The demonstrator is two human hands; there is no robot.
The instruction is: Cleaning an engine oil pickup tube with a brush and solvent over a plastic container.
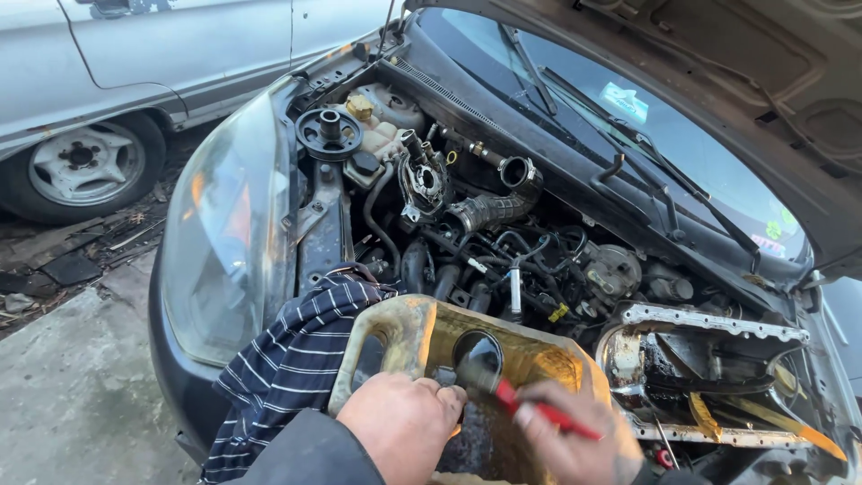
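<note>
Scene: a person leans over the open engine bay (503, 242) of a car, bonnet (718, 54) raised at 1 o'clock.
Left hand: the left hand (404, 422), at 6 o'clock, rests knuckles-up on the near rim of a grimy, yellowed oil pan (422, 328); fingers curled narrow against the metal.
Right hand: the right hand (570, 440), just right of the left, blurred; fingers closed around the red handle of a scraper tool (530, 404).
Tool: its dark head lies inside the pan, at the round opening in the wall.
Oil pan: propped on the car's front edge, at 6 o'clock, partly on a navy striped cloth (287, 368) at 7 o'clock.
Nearby: exposed engine block underside (700, 359) at 4 o'clock; headlight (224, 233) at 9 o'clock; black pulley (329, 133) at 11 o'clock; a silver car (135, 72) parked at 10 o'clock.
</note>
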